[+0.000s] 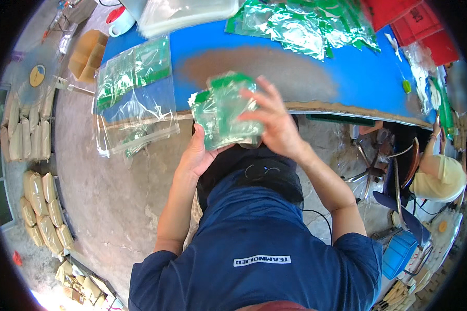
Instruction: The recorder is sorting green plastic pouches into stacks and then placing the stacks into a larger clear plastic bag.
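Both hands (pixel 238 137) cupping bag stack (pixel 225 111)

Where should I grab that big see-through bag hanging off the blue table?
Probably at its top part, still lying flat on the blue table. The clear bag droops over the table's edge, so its lower end hangs loose and floppy. Come from above and pinch the flat upper edge, fingers on both sides.
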Action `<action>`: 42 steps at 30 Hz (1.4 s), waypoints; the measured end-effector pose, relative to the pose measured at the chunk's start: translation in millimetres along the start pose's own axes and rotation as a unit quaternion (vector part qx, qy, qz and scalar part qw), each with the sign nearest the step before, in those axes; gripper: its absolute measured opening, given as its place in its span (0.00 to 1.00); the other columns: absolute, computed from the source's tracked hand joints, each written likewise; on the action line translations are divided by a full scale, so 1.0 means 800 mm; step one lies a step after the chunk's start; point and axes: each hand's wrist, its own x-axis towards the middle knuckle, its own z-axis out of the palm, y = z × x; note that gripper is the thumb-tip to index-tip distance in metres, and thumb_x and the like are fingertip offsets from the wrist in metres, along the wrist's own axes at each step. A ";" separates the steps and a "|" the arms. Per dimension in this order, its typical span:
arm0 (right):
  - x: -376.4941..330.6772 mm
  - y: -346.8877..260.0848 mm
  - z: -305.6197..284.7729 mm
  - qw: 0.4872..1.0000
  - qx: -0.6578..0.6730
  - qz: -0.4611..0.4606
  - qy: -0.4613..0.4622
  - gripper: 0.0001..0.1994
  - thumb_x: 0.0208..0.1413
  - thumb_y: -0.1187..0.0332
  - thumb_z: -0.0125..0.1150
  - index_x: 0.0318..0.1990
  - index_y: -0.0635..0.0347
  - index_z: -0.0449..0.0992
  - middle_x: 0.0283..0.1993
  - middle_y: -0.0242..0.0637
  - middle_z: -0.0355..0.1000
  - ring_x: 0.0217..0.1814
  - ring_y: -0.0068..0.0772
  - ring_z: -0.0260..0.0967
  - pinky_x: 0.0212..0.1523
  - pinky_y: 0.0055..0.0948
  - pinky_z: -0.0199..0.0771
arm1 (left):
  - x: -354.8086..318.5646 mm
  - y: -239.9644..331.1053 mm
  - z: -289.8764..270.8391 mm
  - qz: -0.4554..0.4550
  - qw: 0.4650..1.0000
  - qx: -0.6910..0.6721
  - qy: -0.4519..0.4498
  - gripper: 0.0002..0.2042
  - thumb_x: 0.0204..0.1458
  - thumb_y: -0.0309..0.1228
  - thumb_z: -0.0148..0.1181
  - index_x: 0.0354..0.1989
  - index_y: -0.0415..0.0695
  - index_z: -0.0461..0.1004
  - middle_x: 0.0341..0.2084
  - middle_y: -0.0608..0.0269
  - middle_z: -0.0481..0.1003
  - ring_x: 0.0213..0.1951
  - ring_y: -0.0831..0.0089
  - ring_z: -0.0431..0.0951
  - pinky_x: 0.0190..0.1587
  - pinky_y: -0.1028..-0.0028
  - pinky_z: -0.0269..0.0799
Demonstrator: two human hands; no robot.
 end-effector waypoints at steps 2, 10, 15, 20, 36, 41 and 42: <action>-0.007 0.002 0.022 0.997 -0.021 -0.041 -0.056 0.22 0.40 0.84 0.60 0.43 0.49 0.81 0.68 0.31 0.64 0.77 0.53 0.44 0.73 0.65 0.41 | 0.004 -0.007 -0.005 0.030 0.995 0.095 0.015 0.23 0.55 0.28 0.66 0.59 0.38 0.68 0.52 0.56 0.75 0.54 0.65 0.76 0.58 0.63 0.72; 0.110 0.147 -0.048 0.971 -0.119 0.038 0.204 0.19 0.57 0.62 0.63 0.53 0.61 0.74 0.60 0.56 0.68 0.64 0.61 0.61 0.66 0.48 0.61 | 0.000 -0.014 -0.005 0.099 0.959 0.251 0.086 0.23 0.51 0.17 0.63 0.58 0.35 0.68 0.52 0.54 0.75 0.53 0.63 0.77 0.56 0.63 0.74; 0.136 0.270 -0.088 0.897 -0.344 0.255 0.109 0.40 0.52 0.32 0.54 0.68 0.44 0.64 0.72 0.56 0.53 0.72 0.70 0.47 0.68 0.69 0.44 | 0.001 -0.018 -0.020 0.087 0.984 0.123 0.091 0.24 0.54 0.19 0.59 0.61 0.40 0.65 0.55 0.55 0.72 0.56 0.61 0.75 0.59 0.60 0.73; 0.108 0.193 -0.005 0.899 -0.345 0.261 0.069 0.41 0.56 0.32 0.47 0.70 0.46 0.59 0.73 0.58 0.49 0.75 0.73 0.39 0.68 0.74 0.34 | -0.007 -0.022 -0.030 0.091 0.984 0.080 0.128 0.22 0.56 0.21 0.60 0.60 0.41 0.65 0.53 0.59 0.73 0.55 0.64 0.75 0.58 0.64 0.73; 0.001 0.066 -0.052 0.984 -0.159 0.078 0.033 0.24 0.61 0.58 0.56 0.60 0.63 0.69 0.68 0.52 0.60 0.73 0.54 0.51 0.71 0.52 0.49 | 0.003 -0.042 0.001 0.139 0.975 0.148 0.094 0.25 0.57 0.21 0.60 0.62 0.39 0.61 0.57 0.54 0.71 0.56 0.62 0.75 0.59 0.59 0.74; -0.021 0.053 -0.035 0.949 -0.305 0.074 -0.021 0.23 0.59 0.58 0.57 0.58 0.62 0.71 0.58 0.53 0.65 0.66 0.56 0.57 0.68 0.62 0.49 | 0.003 -0.057 -0.015 0.060 0.998 0.010 0.030 0.27 0.55 0.20 0.61 0.63 0.38 0.60 0.57 0.54 0.70 0.59 0.59 0.71 0.64 0.57 0.69; -0.019 0.041 -0.026 0.967 -0.252 0.021 -0.037 0.21 0.56 0.63 0.57 0.55 0.62 0.72 0.51 0.48 0.67 0.62 0.52 0.60 0.66 0.61 0.52 | 0.011 -0.062 -0.013 0.055 0.997 0.026 0.038 0.27 0.56 0.22 0.61 0.63 0.38 0.60 0.58 0.55 0.69 0.61 0.60 0.70 0.66 0.56 0.66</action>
